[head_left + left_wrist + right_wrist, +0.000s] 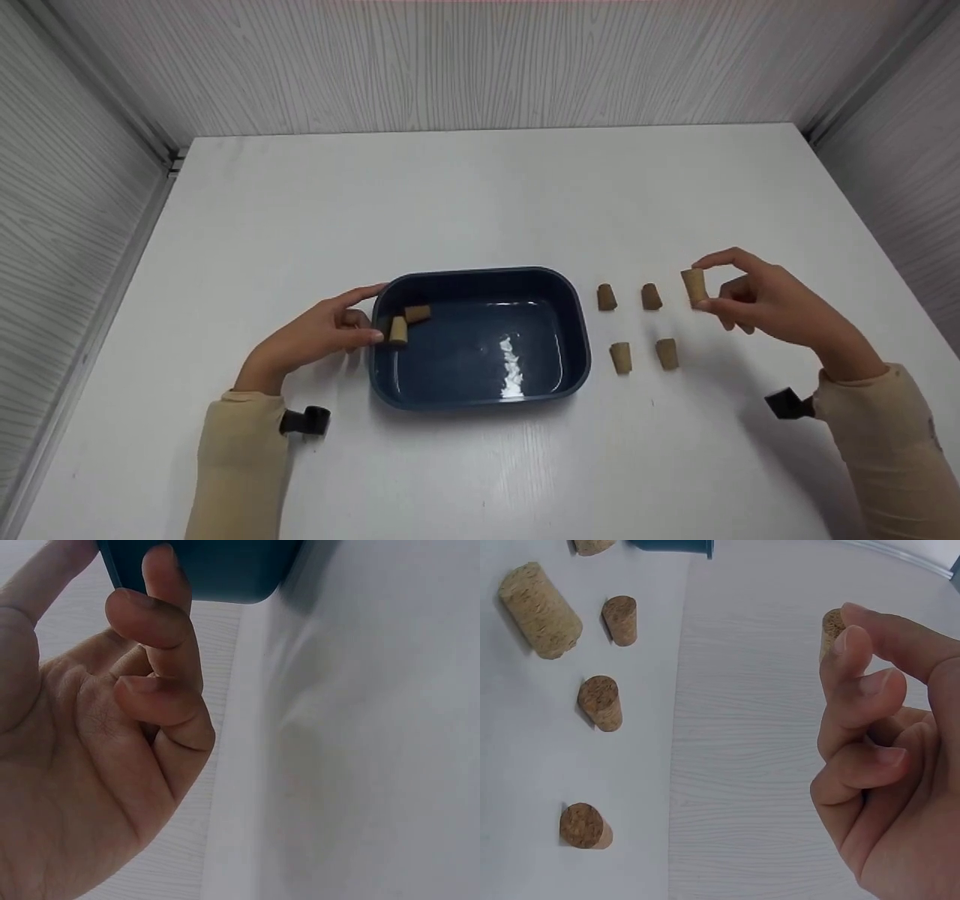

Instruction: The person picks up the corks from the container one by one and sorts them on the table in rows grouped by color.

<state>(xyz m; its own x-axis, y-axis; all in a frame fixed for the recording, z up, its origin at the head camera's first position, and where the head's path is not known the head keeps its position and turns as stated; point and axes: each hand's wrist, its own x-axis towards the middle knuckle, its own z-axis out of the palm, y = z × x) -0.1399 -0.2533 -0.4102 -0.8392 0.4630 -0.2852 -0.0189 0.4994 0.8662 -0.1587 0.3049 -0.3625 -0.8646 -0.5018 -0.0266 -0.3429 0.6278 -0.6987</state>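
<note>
A dark blue rectangular basin [480, 401] stands on the white table, with two tapered corks [398, 331] lying against its left inside wall. My left hand [322, 330] holds the basin's left side, thumb and index finger at the rim. In the left wrist view, the other fingers [169, 701] are curled below the basin's outer wall [232, 574]. To the right, my right hand [780, 304] pinches a cork [694, 288] between thumb and index finger, above the table. In the right wrist view, the fingers partly cover that held cork [829, 634].
Several more corks stand or lie between the basin and my right hand, among them a darker cork [607, 298] at the back and a lighter cork [621, 358] in front. Pale wood-grain panels [480, 67] border the table [480, 195] at the back and sides.
</note>
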